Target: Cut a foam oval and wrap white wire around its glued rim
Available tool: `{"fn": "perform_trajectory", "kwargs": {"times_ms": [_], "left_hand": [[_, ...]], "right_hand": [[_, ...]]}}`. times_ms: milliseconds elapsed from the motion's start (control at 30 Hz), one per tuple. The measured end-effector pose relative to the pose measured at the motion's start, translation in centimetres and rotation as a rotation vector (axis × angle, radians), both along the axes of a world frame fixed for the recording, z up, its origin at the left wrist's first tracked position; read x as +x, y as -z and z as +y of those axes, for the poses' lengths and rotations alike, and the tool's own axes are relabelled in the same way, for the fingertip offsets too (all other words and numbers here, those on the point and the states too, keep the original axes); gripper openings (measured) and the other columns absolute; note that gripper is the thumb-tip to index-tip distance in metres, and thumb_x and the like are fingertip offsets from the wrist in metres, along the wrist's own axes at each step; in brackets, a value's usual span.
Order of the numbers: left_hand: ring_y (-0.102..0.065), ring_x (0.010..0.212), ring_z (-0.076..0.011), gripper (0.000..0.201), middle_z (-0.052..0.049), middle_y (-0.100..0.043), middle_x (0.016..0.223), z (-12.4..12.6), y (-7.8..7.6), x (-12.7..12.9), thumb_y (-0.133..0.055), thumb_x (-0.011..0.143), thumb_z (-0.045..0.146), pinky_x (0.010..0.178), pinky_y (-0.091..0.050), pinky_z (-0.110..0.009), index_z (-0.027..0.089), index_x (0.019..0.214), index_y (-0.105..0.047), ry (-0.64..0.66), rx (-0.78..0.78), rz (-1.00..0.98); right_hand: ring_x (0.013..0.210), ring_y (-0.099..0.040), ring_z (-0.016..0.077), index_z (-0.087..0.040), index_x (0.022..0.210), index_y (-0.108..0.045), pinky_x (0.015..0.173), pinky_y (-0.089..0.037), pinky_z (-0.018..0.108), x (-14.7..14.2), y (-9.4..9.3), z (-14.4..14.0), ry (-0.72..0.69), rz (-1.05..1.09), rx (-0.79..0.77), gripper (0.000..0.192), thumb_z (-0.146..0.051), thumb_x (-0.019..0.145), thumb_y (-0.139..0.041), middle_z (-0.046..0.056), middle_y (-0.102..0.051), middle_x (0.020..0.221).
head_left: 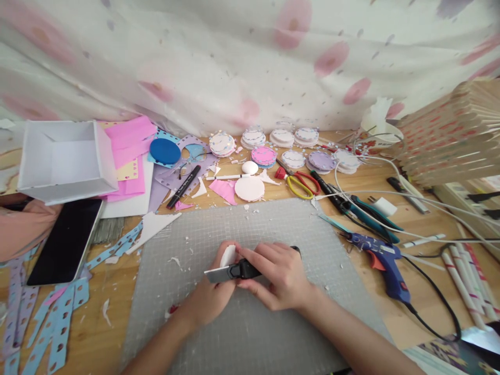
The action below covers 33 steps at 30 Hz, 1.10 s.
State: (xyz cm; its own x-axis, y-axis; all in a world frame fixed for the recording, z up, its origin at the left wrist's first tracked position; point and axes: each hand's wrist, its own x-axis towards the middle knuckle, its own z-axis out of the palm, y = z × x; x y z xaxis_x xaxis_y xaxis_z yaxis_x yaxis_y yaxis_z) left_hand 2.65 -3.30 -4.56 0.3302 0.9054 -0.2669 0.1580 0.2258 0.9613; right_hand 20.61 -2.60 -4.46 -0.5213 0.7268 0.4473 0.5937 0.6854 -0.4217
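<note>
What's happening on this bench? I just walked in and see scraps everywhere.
A person is working over a grey cutting mat. The right hand grips a black utility knife with its blade pointing left, against a small white foam piece held by the left hand. Around the mat lie a blue glue gun, yellow-handled scissors, stacks of decorated round discs and a white box.

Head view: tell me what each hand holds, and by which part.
The right hand grips a utility knife by its black handle. The left hand holds a small white piece, mostly hidden, at its lower end.
</note>
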Motion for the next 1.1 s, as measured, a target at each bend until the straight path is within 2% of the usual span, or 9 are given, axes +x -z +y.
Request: {"fn": "perform_trajectory", "kwargs": {"times_ms": [67,233,300,400,567,733,867,1000,1100], "left_hand": [[-0.048,0.077,-0.0186,0.014,0.002,-0.047,0.069,0.00,0.12,-0.04,-0.052,0.080,0.014,0.073,-0.047,-0.029,0.024,0.088,-0.056,0.008,0.026,0.004],[-0.042,0.064,-0.0144,0.015,0.004,-0.045,0.069,-0.19,0.44,-0.31,-0.049,0.081,0.013,0.062,-0.044,-0.026,0.023,0.089,-0.055,0.019,-0.027,0.030],[-0.043,0.065,-0.0147,0.013,0.003,-0.046,0.070,-0.19,0.37,-0.31,-0.049,0.081,0.014,0.062,-0.044,-0.026,0.023,0.088,-0.055,0.023,-0.028,0.036],[-0.047,0.072,-0.0170,0.008,0.002,-0.048,0.069,-0.08,0.07,-0.14,-0.051,0.080,0.015,0.068,-0.046,-0.028,0.023,0.080,-0.054,0.006,0.005,0.035],[-0.039,0.057,-0.0135,0.018,0.005,-0.040,0.059,0.02,-0.32,0.14,-0.049,0.081,0.017,0.057,-0.042,-0.025,0.023,0.065,-0.044,0.025,-0.012,0.017],[-0.043,0.063,-0.0152,0.015,0.004,-0.041,0.061,-0.11,-0.14,0.01,-0.052,0.079,0.016,0.061,-0.043,-0.026,0.023,0.068,-0.044,0.010,0.016,0.030],[-0.036,0.057,-0.0135,0.020,0.006,-0.036,0.059,-0.17,-0.04,-0.09,-0.047,0.082,0.016,0.058,-0.040,-0.026,0.023,0.065,-0.042,0.058,-0.038,0.006],[-0.038,0.061,-0.0152,0.016,0.005,-0.037,0.061,-0.13,-0.01,-0.13,-0.051,0.082,0.019,0.060,-0.039,-0.027,0.024,0.068,-0.045,0.068,-0.020,-0.018],[-0.034,0.060,-0.0136,0.019,0.005,-0.034,0.062,-0.23,0.04,-0.07,-0.050,0.087,0.023,0.058,-0.035,-0.026,0.023,0.069,-0.042,0.090,-0.064,-0.069]], "right_hand": [[0.059,-0.057,0.0174,-0.010,0.115,-0.060,0.054,-0.035,0.030,-0.04,0.01,-0.04,-0.005,0.000,0.008,0.050,-0.052,0.094,-0.043,0.004,-0.064,0.070],[0.059,-0.057,0.0172,-0.011,0.115,-0.061,0.055,-0.035,0.030,0.09,0.17,0.04,0.023,-0.011,0.005,0.050,-0.053,0.093,-0.044,0.004,-0.064,0.071],[0.059,-0.057,0.0172,-0.012,0.116,-0.061,0.055,-0.035,0.030,0.08,0.23,0.02,0.026,-0.005,-0.005,0.050,-0.053,0.093,-0.044,0.004,-0.065,0.071],[0.058,-0.057,0.0173,-0.011,0.116,-0.060,0.054,-0.035,0.030,0.07,0.27,-0.06,0.020,0.003,0.008,0.051,-0.054,0.093,-0.045,0.004,-0.065,0.071],[0.057,-0.057,0.0168,-0.013,0.111,-0.062,0.054,-0.035,0.030,0.17,0.22,0.06,0.051,-0.012,0.027,0.048,-0.054,0.093,-0.045,0.004,-0.064,0.069],[0.057,-0.057,0.0159,-0.012,0.111,-0.062,0.054,-0.036,0.029,0.16,0.28,0.32,0.037,0.020,0.023,0.050,-0.055,0.093,-0.043,0.004,-0.064,0.069],[0.057,-0.057,0.0153,-0.013,0.107,-0.063,0.055,-0.037,0.028,0.12,0.23,0.32,0.046,0.024,0.001,0.050,-0.056,0.094,-0.040,0.004,-0.064,0.068],[0.055,-0.056,0.0146,-0.013,0.107,-0.064,0.053,-0.036,0.028,-0.33,0.18,-0.01,0.032,0.036,0.014,0.051,-0.057,0.094,-0.039,0.003,-0.063,0.066],[0.055,-0.056,0.0148,-0.014,0.106,-0.064,0.053,-0.037,0.028,-0.13,0.40,0.14,0.034,0.041,0.016,0.052,-0.058,0.093,-0.039,0.003,-0.062,0.065]]}}
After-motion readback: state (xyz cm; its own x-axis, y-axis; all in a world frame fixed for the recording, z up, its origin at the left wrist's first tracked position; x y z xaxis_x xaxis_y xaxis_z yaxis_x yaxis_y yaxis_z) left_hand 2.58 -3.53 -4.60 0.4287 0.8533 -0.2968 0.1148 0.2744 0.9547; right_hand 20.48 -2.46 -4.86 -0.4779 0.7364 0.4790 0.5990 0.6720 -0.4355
